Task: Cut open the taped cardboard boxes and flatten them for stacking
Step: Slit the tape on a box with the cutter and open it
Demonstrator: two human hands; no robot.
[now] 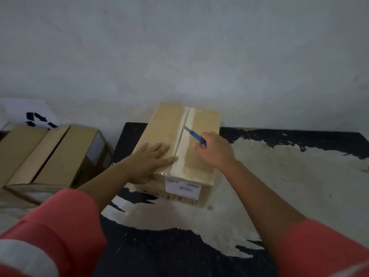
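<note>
On top of the taped cardboard box (202, 124), the left hand (151, 157) lies flat, its straight fingers (159, 149) slightly spread and their tips just beside the pale tape strip (187, 148) along the middle seam. Just right of that strip, the right hand (216, 151) has its fingers curled tight round a blue utility knife (196, 136) (blade tip touching the tape, beyond both hands). Left of this box sits a second cardboard box (60, 156), apart from it.

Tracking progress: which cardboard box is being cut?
The middle box, against the wall: left hand presses its top, right hand holds a blue cutter at its tape. The left box is untouched.
</note>
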